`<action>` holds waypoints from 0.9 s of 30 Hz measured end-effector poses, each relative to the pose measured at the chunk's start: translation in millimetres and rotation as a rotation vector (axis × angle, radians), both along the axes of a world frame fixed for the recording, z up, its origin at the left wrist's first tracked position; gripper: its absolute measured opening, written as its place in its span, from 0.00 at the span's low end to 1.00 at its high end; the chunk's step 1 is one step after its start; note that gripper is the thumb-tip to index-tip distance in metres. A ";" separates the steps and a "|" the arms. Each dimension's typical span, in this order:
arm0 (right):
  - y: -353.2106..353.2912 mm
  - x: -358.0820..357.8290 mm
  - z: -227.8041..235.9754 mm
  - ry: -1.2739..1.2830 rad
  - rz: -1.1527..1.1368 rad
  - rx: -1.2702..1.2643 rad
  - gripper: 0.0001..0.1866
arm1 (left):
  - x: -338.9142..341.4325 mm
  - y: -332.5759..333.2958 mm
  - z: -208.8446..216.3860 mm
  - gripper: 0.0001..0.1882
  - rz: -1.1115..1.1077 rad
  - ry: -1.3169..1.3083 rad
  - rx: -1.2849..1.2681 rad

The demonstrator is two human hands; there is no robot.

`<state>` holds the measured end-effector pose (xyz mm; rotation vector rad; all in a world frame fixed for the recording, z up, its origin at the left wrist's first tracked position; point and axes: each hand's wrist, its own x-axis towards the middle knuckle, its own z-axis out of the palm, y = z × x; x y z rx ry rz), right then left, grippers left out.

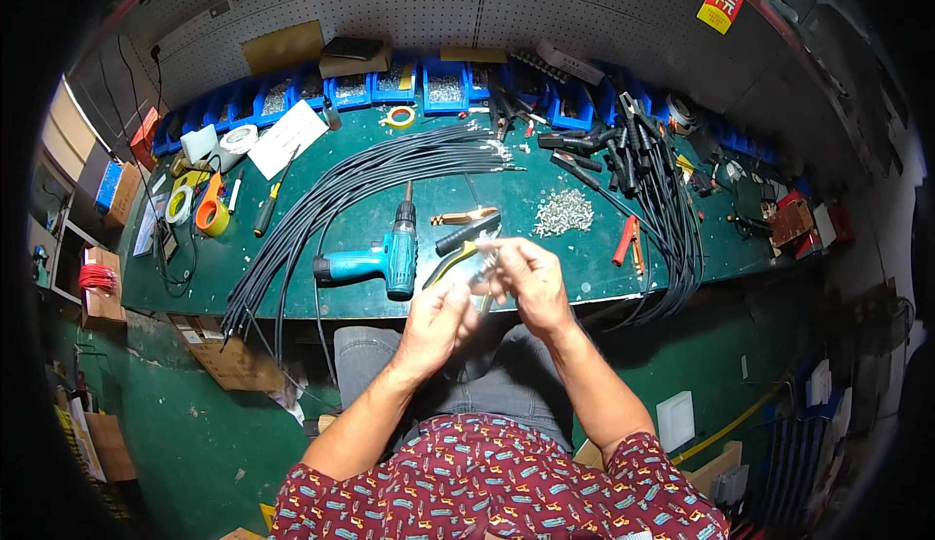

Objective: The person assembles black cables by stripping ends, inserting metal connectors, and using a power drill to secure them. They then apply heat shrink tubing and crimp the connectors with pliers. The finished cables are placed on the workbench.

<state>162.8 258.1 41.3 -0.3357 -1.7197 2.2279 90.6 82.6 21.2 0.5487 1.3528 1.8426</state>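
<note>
Yellow-black tool (pixel 451 261) just right of the drill (pixel 399 263), left hand (pixel 440 324) and right hand (pixel 532 285) beside the tool, both curled, their hold too blurred to tell, metal bits (pixel 564 213) farther right of the drill, cables (pixel 336 182) curving behind it, green worktop (pixel 584 269) beneath.

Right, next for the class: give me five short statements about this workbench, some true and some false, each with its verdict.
1. The drill lies left of the pile of small shiny parts. True.
2. The drill's body is red. False: it is teal.
3. The left hand and right hand are close together. True.
4. The right hand grips the drill. False: it is apart from the drill, to its right.
5. Blue bins stand in a row beyond the drill. True.
</note>
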 end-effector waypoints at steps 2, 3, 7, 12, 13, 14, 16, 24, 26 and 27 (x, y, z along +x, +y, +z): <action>29.1 -27.4 -22.5 0.101 -0.146 0.495 0.20 | -7.1 10.6 -9.4 0.21 0.179 0.014 0.015; 44.9 -38.8 -33.0 0.047 -0.171 0.742 0.24 | -10.4 8.2 -5.3 0.19 0.182 -0.026 0.031; 92.0 -76.2 -84.6 -0.172 0.001 1.270 0.34 | -17.3 2.5 -9.5 0.14 0.268 -0.112 0.027; 120.7 -98.6 -102.6 -0.203 0.267 1.163 0.24 | -42.0 -8.9 -13.8 0.15 0.309 0.057 0.039; 122.3 -99.8 -99.3 -0.138 0.242 1.168 0.21 | -46.7 -10.7 -15.0 0.14 0.299 0.097 0.015; 125.0 -93.4 -96.0 -0.094 0.204 0.911 0.19 | -50.8 -12.2 -14.9 0.14 0.287 0.137 -0.009; 130.5 -91.3 -96.3 0.060 0.157 0.686 0.18 | -58.7 -15.5 -19.9 0.13 0.268 0.141 0.049; 118.6 -44.4 11.0 -0.192 0.295 0.281 0.16 | -55.1 -6.9 -1.4 0.21 0.090 0.273 -0.059; 114.0 -41.7 21.4 -0.171 0.374 0.348 0.15 | -59.0 -4.5 -4.8 0.21 0.031 0.361 -0.143; 111.9 -41.4 24.6 -0.158 0.413 0.379 0.15 | -61.9 -4.6 -2.9 0.20 -0.032 0.354 -0.169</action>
